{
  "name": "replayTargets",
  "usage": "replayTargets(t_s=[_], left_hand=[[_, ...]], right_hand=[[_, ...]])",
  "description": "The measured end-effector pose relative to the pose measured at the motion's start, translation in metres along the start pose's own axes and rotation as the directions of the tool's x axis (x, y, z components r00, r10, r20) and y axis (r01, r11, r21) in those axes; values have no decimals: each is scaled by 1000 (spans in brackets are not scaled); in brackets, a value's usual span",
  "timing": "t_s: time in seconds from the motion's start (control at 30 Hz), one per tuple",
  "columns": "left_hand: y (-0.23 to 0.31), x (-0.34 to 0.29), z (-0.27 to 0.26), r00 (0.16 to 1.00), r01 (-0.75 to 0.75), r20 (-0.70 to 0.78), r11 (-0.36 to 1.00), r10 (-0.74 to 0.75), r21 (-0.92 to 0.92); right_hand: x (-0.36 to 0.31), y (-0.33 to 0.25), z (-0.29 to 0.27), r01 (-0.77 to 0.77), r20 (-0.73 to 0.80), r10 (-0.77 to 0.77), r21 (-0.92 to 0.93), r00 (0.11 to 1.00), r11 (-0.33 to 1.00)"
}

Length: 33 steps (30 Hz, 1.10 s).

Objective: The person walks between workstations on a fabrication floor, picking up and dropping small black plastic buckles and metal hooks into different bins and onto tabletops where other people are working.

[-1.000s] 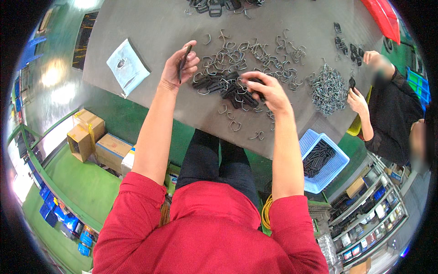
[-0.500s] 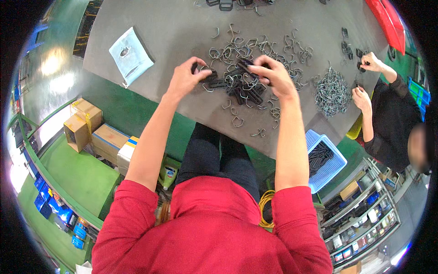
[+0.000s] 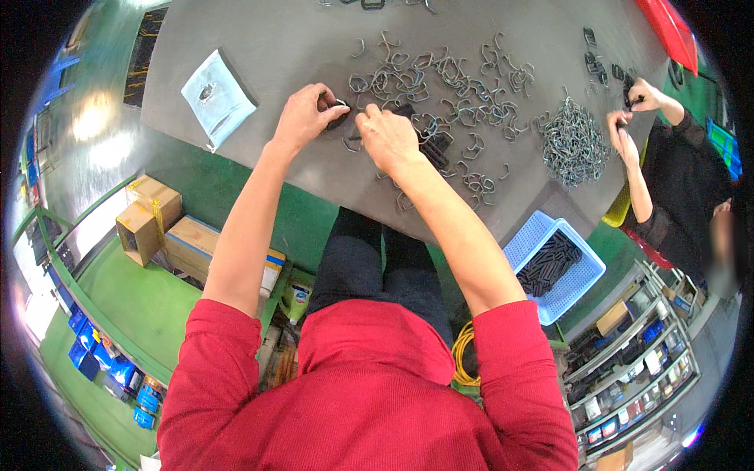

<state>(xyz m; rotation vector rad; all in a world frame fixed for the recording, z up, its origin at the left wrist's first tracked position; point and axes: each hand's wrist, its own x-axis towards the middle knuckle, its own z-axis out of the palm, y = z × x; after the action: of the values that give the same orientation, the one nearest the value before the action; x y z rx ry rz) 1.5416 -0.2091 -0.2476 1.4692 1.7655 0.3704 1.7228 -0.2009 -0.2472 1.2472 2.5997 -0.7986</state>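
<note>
My left hand (image 3: 302,119) is closed on a small black plastic piece (image 3: 338,118), with a pale, curved edge showing along it. Close to its right, above the table, my right hand (image 3: 389,140) has its fingers drawn together. Whatever they pinch is too small to make out. Black plastic pieces (image 3: 436,149) lie partly hidden beneath my right hand and forearm. Bent metal wire hooks (image 3: 452,71) are scattered beyond and to the right of my hands on the grey table (image 3: 275,43).
A pale blue packet (image 3: 218,102) lies at left. On the right are a heap of metal hooks (image 3: 577,145) and a blue basket (image 3: 593,271) holding black pieces. A co-worker's hands (image 3: 644,96) handle dark parts at the far right. Cardboard boxes (image 3: 192,239) stand below left.
My right hand has moved left, from over the black pieces to close beside my left hand. My left hand still holds its black piece. The co-worker's hands have come closer together.
</note>
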Motion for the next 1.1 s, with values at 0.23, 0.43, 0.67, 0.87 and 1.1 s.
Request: replayTargets(t_s=[0.23,0.43,0.67,0.87,1.1], left_hand=[[15,-10,17,990,-67,-100,964,96,258],[18,0,4,989,97,128,966,-68,-238],[42,-24,29,929,320,364,638,-65,-700],[80,-72,97,948,316,-30,925,-317,210],[105,-59,127,940,332,-179,903,-291,273]], right_hand=[[-68,76,-67,-170,131,179,960,975,222],[-100,101,-62,-196,221,232,973,947,-126],[-97,59,-1,-447,-18,457,174,889,877],[-107,65,5,-505,-129,545,247,828,827],[-116,65,-1,-567,-107,622,315,776,761]])
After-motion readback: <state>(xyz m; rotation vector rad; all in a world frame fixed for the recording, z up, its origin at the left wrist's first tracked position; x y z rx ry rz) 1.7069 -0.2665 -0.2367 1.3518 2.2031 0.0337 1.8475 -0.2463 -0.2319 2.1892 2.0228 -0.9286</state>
